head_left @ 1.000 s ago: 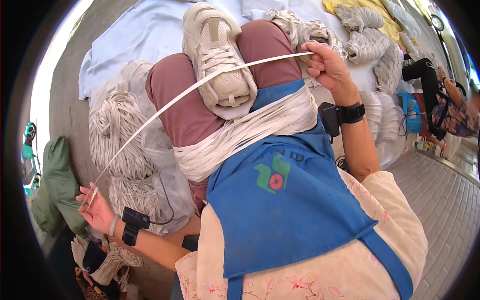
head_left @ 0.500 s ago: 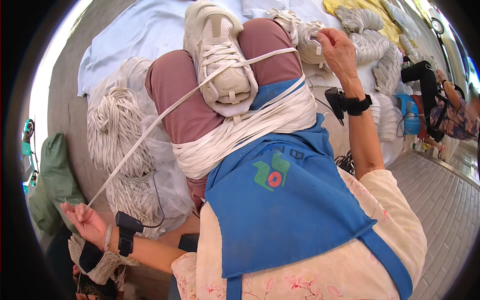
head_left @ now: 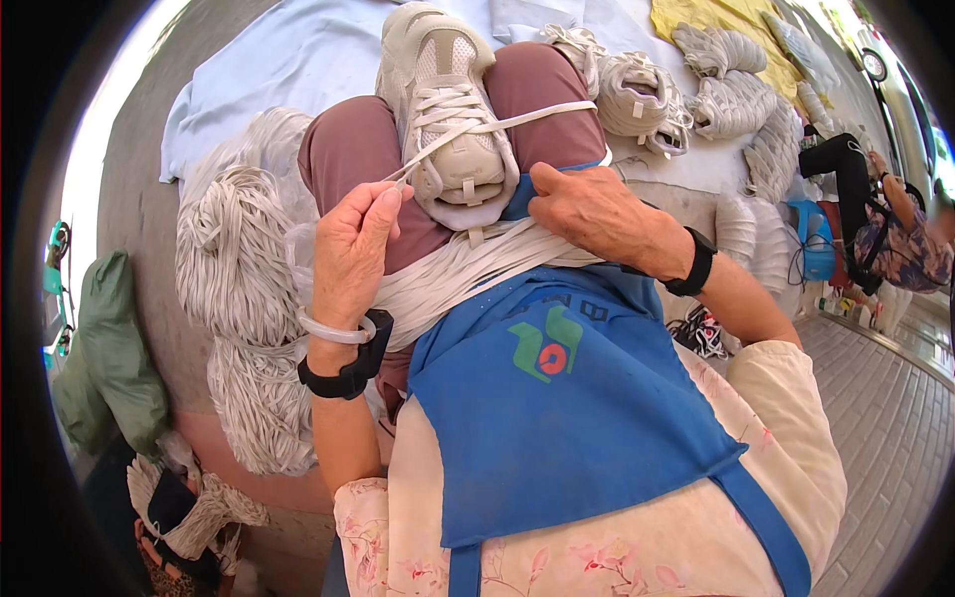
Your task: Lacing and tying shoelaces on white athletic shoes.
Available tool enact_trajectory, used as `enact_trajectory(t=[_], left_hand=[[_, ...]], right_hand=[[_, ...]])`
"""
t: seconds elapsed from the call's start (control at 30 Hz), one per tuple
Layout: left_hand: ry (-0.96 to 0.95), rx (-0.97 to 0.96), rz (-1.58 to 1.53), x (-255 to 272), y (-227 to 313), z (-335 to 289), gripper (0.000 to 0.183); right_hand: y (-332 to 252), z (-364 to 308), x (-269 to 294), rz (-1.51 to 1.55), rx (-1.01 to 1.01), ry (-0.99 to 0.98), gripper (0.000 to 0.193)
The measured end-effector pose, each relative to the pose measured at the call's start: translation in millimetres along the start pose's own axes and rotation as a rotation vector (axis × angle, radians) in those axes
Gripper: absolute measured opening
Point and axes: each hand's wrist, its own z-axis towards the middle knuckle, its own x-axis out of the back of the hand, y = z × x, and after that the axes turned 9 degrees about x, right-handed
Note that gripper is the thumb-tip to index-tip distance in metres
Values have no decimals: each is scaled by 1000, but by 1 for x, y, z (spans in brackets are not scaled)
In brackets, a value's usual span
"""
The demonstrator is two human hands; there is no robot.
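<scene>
A beige sneaker with a mesh toe panel rests sole-down (head_left: 450, 85) between two knees (head_left: 545, 90), toe pointing away, heel nearest. Its flat, off-white lace (head_left: 542, 112) is threaded up the front and crossed over the tongue, one end running straight toward the lower left, the other stretching right. Below the heel, a thick bundle of pale laces (head_left: 458, 274) lies across the lap.

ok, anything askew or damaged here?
Nothing looks spilled or damaged. Slightly untidy: one lace strand from the beige sneaker strays over the right knee, its end out of sight; the left hand pinches a second strand.
</scene>
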Motion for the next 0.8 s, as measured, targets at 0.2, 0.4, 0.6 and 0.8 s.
enact_trajectory(t=[0.2, 0.4, 0.6, 0.8], left_hand=[[172, -89, 154, -10, -5, 15, 27], [381, -274, 326, -13, 2, 29, 24], [370, -278, 333, -12, 2, 40, 22], [382, -255, 416, -12, 10, 42, 23]], right_hand=[[4, 2, 4, 146, -169, 220, 8], [22, -5, 16, 84, -281, 368, 6], [17, -15, 31, 438, -155, 86, 10], [20, -18, 18, 328, -252, 273, 12]])
